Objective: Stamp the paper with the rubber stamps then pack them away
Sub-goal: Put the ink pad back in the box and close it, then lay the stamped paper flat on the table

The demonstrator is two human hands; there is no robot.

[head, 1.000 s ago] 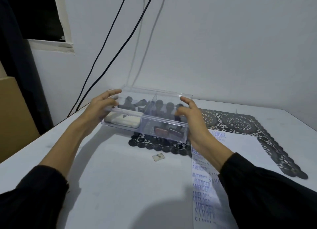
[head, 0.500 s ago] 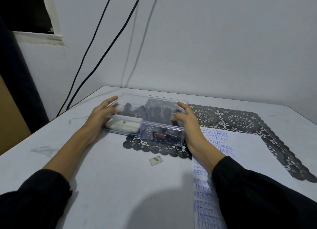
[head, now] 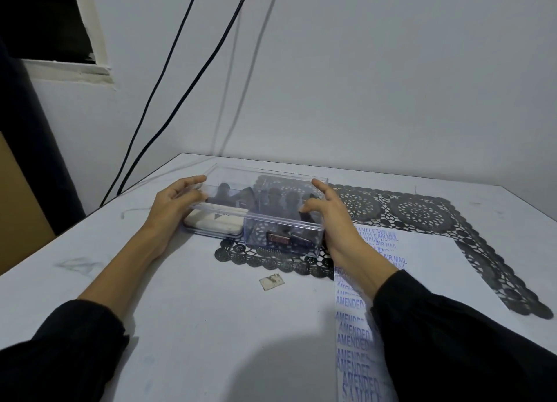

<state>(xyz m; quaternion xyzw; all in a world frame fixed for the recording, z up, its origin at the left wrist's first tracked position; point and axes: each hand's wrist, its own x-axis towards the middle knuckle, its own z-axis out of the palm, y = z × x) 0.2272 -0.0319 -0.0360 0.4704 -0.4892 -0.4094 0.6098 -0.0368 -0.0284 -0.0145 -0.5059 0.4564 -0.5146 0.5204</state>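
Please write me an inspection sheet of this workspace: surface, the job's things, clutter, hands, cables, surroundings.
Surface: white table; a black lace mat lies partly under the box.
Job's things: clear box, lid on, standing on the table; stamps and a white pad inside. Paper carries blue prints, AMENDED and AIR MAIL.
Clutter: small scrap in front of the box.
Hands: left hand and right hand grip the box ends, fingers on the lid.
Cables: two black cables run down the wall.
Surroundings: white wall; dark window at upper left.
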